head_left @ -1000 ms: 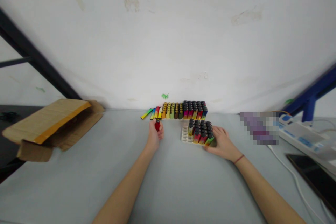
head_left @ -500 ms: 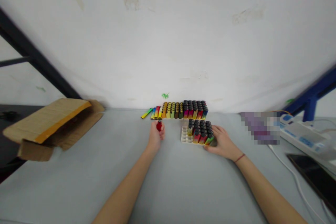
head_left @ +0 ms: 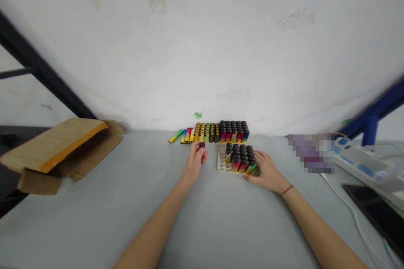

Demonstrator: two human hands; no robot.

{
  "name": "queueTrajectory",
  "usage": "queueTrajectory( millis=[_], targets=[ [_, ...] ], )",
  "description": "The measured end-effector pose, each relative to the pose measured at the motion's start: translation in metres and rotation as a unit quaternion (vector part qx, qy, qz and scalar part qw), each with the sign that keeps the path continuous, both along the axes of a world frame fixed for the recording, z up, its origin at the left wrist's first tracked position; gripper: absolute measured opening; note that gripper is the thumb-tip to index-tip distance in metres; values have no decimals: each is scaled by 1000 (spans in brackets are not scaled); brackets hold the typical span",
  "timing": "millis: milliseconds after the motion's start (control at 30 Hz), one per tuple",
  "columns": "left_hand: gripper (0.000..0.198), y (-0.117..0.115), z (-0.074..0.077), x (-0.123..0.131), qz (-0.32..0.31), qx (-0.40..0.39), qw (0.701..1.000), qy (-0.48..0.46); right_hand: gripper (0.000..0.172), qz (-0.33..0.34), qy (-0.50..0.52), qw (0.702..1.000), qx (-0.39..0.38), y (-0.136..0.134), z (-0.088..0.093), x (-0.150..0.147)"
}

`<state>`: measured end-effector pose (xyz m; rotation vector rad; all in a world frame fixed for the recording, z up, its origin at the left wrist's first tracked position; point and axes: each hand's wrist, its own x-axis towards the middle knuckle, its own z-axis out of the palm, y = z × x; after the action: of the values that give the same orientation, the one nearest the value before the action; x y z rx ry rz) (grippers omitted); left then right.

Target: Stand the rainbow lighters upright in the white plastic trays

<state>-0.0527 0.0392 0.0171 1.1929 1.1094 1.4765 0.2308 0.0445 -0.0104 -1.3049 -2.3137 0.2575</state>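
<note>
My left hand [head_left: 194,164] is shut on a red lighter [head_left: 201,145], with only its dark top showing above the fingers. My right hand [head_left: 267,172] grips the right end of a white moulded tray [head_left: 222,164]. The tray holds several upright multicoloured lighters [head_left: 240,158] with black tops. Behind it, more upright lighters [head_left: 221,132] stand in close rows at the wall, in yellow, brown, pink and red. A few lighters [head_left: 179,135] lie flat at the left end of those rows, just beyond my left hand.
A grey table [head_left: 151,218] meets a white wall. An open cardboard box [head_left: 63,151] sits at the left table edge. On the right are a pixelated object [head_left: 311,153], a power strip [head_left: 362,164], a white cable [head_left: 353,214] and a dark phone [head_left: 375,214].
My left hand has moved right, toward the tray, carrying the red lighter, which now shows less above the fingers. My right hand and the tray have not visibly moved.
</note>
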Motion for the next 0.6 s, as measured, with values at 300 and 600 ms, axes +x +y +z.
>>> queueTrajectory(
  millis=[300,600],
  targets=[
    [25,-11,6,15,-10,113,978,177,69,5,-9,1000,6,0,-3,2],
    [20,-11,-1,19,-79,128,952,269,69,0,-9,1000,10,0,-3,1]
  ],
)
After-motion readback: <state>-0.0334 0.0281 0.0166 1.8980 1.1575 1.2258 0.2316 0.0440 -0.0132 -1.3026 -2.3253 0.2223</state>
